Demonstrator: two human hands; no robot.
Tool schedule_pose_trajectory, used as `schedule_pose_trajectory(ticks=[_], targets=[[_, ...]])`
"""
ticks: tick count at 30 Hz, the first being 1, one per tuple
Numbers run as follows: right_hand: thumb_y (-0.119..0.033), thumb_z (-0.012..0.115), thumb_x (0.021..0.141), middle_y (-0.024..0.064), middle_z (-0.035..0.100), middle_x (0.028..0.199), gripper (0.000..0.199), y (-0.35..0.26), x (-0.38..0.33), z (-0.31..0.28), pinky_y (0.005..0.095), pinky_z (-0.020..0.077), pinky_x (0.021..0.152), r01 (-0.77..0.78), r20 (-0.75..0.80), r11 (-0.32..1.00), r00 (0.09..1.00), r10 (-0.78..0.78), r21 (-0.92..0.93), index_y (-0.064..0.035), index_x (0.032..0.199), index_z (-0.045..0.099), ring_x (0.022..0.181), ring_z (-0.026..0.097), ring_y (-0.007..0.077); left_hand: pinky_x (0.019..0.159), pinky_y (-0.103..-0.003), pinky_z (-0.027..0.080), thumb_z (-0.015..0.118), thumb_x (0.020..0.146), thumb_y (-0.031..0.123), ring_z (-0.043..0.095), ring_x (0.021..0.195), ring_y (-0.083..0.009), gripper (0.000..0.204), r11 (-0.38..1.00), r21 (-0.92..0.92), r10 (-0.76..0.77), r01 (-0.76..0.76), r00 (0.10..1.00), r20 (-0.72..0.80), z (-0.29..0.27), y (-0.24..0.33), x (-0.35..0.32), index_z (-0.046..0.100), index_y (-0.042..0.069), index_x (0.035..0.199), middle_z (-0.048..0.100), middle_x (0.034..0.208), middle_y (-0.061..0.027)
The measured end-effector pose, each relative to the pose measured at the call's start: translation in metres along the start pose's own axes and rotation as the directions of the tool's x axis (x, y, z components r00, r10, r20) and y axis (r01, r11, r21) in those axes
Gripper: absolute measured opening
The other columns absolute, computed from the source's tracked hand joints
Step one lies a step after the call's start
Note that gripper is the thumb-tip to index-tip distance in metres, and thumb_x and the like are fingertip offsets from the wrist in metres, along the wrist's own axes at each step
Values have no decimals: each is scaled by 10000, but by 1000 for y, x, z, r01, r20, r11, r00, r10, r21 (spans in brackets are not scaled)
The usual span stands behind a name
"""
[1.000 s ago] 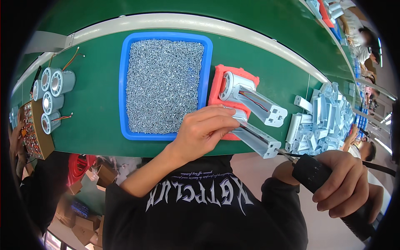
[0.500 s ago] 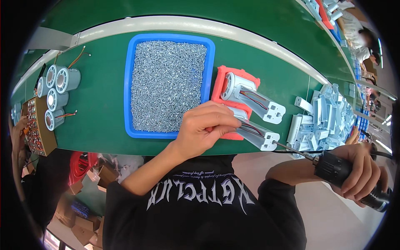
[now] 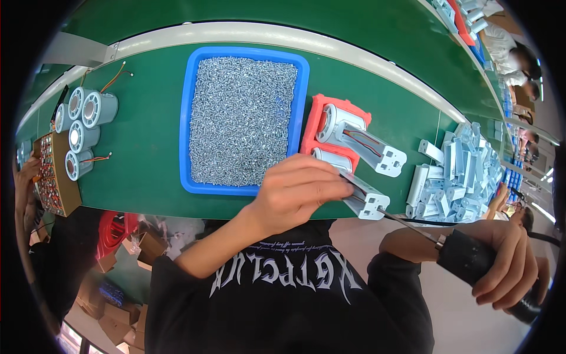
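Note:
My left hand (image 3: 295,194) is closed in a pinch on the near white metal bracket (image 3: 372,206), beside a white cylindrical motor (image 3: 332,158) in a red holder (image 3: 310,131). My fingers hide the bracket's inner end. My right hand (image 3: 508,265) wraps round a black electric screwdriver (image 3: 464,256) at the right. Its long thin bit slants up to the bracket's outer end plate; the tip is hidden there. Farther back in the same holder lies a second motor (image 3: 337,123), with another bracket (image 3: 390,162) attached and dark and red wires running along its channel.
A blue tray (image 3: 184,130) full of small silvery screws stands left of the holder. Loose white brackets (image 3: 457,177) are heaped at the right. Several motors (image 3: 99,110) with wires stand at the far left, near a cardboard box (image 3: 63,183) and another person's hand (image 3: 26,172).
My left hand has shifted slightly right and the near bracket's outer end has moved a little left and down. My right hand and the screwdriver body have dropped, so the bit slopes more steeply.

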State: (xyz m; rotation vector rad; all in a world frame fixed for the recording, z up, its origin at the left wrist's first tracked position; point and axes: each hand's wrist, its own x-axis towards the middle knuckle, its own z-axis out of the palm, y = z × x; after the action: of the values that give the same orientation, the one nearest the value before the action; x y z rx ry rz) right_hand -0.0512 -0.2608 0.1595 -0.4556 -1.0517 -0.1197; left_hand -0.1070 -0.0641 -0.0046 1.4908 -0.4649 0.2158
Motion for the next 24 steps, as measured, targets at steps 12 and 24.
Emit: schedule_pose_trajectory(ticks=[12, 24], targets=[[-37, 595, 864, 124, 626, 657, 201, 25, -12, 4, 275, 550, 384, -139, 113, 977, 981, 158, -159, -6, 1059, 559, 446, 614, 203, 638, -375, 463, 700, 714, 66, 570, 764, -250, 101, 714, 700, -445, 25, 788, 425, -84, 9, -2, 671, 61, 810, 534, 796, -57], [-31, 595, 858, 136, 625, 688, 225, 25, -12, -4, 281, 561, 400, -158, 130, 974, 975, 180, -159, -8, 1075, 539, 471, 627, 211, 671, -347, 540, 671, 738, 61, 662, 776, -238, 106, 830, 558, -280, -14, 854, 438, -87, 0, 3, 689, 60, 843, 679, 897, -57]])
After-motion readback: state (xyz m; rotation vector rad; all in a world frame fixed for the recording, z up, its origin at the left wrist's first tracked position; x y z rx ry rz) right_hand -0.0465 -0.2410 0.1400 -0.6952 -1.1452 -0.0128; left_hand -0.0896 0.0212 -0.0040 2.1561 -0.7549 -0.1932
